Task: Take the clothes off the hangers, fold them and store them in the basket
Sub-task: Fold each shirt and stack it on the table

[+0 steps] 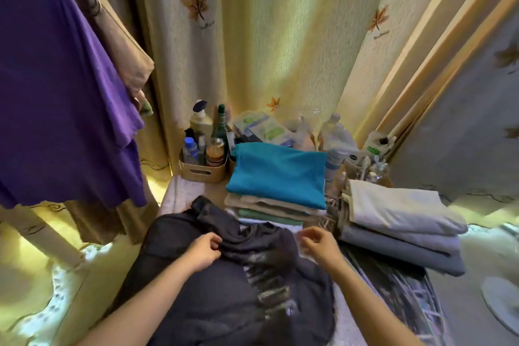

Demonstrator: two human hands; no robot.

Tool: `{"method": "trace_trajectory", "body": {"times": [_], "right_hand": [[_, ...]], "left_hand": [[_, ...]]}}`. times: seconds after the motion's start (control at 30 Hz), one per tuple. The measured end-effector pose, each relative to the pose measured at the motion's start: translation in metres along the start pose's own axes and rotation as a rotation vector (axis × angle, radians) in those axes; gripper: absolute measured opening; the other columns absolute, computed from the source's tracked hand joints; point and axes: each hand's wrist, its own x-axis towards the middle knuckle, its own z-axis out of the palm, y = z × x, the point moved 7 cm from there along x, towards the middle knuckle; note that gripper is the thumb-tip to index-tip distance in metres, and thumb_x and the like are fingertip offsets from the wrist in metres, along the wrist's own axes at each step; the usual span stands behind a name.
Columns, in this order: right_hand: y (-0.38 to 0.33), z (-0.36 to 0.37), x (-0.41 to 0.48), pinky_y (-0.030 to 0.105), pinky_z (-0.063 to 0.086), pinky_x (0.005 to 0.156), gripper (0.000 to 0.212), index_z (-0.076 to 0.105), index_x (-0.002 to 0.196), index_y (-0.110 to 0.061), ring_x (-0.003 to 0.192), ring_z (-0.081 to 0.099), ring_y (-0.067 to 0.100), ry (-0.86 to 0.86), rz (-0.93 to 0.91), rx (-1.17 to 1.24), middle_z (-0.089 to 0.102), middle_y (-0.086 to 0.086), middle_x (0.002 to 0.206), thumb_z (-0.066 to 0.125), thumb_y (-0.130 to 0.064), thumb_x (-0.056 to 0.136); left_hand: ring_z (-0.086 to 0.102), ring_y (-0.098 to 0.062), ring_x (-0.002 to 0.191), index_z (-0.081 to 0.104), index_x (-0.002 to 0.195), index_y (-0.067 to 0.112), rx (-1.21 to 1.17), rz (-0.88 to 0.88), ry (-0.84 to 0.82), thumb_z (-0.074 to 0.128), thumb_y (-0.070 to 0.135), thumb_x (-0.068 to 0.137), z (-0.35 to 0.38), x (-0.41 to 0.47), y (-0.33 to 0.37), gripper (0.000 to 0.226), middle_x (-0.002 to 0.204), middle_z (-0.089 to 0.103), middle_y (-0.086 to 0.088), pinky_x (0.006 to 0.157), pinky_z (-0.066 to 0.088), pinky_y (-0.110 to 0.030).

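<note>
A dark grey T-shirt (224,284) with a pale print lies crumpled on the table in front of me. My left hand (203,250) pinches a fold of it near the collar. My right hand (320,244) hovers just right of the shirt with fingers loosely curled, holding nothing that I can see. Behind the shirt stands a stack of folded clothes topped by a teal one (278,174). A purple garment (61,98) and a beige one (123,45) hang on hangers at the upper left. No basket for the clothes is recognisable.
A second pile of folded grey and white cloth (398,222) lies at the right. Bottles in a small beige bin (202,168) and packets crowd the back of the table. Curtains hang behind. A white fan base (502,300) stands at the lower right.
</note>
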Motion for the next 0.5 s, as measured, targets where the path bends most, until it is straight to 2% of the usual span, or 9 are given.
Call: {"method": "trace_trajectory", "body": {"times": [0.07,0.13,0.23,0.3,0.37,0.43,0.5], "right_hand": [[0.010,0.027,-0.005,0.028,0.049,0.080,0.015,0.069,0.098,0.001,0.091,0.064,0.023,-0.080,-0.009,-0.076,0.071,0.018,0.097,0.060,0.001,0.087],[0.008,0.045,-0.002,0.029,0.048,0.088,0.018,0.069,0.103,-0.001,0.100,0.066,0.024,-0.120,-0.044,-0.154,0.071,0.016,0.104,0.060,-0.003,0.088],[-0.003,0.062,0.015,0.033,0.046,0.093,0.029,0.063,0.115,-0.004,0.110,0.061,0.027,-0.136,-0.096,-0.304,0.067,0.016,0.115,0.060,-0.007,0.086],[0.002,0.066,0.030,0.034,0.042,0.097,0.045,0.050,0.129,-0.006,0.121,0.052,0.031,-0.104,-0.034,-0.388,0.058,0.016,0.128,0.062,-0.017,0.087],[0.023,0.065,0.039,0.036,0.038,0.102,0.063,0.038,0.138,-0.007,0.129,0.042,0.034,-0.096,0.133,-0.416,0.049,0.016,0.137,0.065,-0.031,0.086],[0.044,0.067,0.036,0.035,0.042,0.100,0.063,0.043,0.135,-0.006,0.124,0.049,0.031,-0.142,0.245,-0.424,0.053,0.015,0.134,0.067,-0.037,0.085],[0.049,0.074,0.025,0.032,0.043,0.098,0.056,0.046,0.133,-0.009,0.121,0.053,0.027,-0.133,0.206,-0.474,0.055,0.012,0.133,0.066,-0.032,0.086]], "left_hand": [[0.058,-0.024,0.110,0.052,0.129,0.011,0.086,0.069,-0.010,0.061,0.004,0.083,0.010,-0.004,0.001,0.048,0.123,0.058,-0.012,0.093,0.043,-0.025],[0.058,-0.023,0.107,0.047,0.134,0.016,0.119,0.132,-0.036,0.061,0.007,0.084,0.021,-0.008,0.010,0.053,0.126,0.054,-0.009,0.090,0.042,-0.021],[0.055,-0.017,0.090,0.044,0.136,0.015,0.115,0.178,-0.079,0.061,0.008,0.085,0.036,-0.013,0.021,0.054,0.128,0.053,-0.009,0.088,0.042,-0.021],[0.053,-0.014,0.087,0.044,0.136,0.014,0.105,0.187,-0.109,0.060,0.008,0.087,0.041,-0.016,0.024,0.052,0.129,0.053,-0.008,0.086,0.043,-0.021],[0.056,-0.013,0.088,0.047,0.133,0.014,0.078,0.188,-0.125,0.059,0.009,0.090,0.041,-0.019,0.023,0.046,0.128,0.053,-0.005,0.080,0.043,-0.017],[0.057,-0.012,0.088,0.051,0.129,0.016,0.067,0.195,-0.121,0.059,0.011,0.090,0.037,-0.022,0.021,0.040,0.124,0.055,-0.001,0.077,0.041,-0.014],[0.057,-0.011,0.088,0.054,0.125,0.016,0.050,0.215,-0.100,0.060,0.011,0.090,0.030,-0.025,0.021,0.036,0.121,0.057,0.000,0.078,0.042,-0.013]]}}
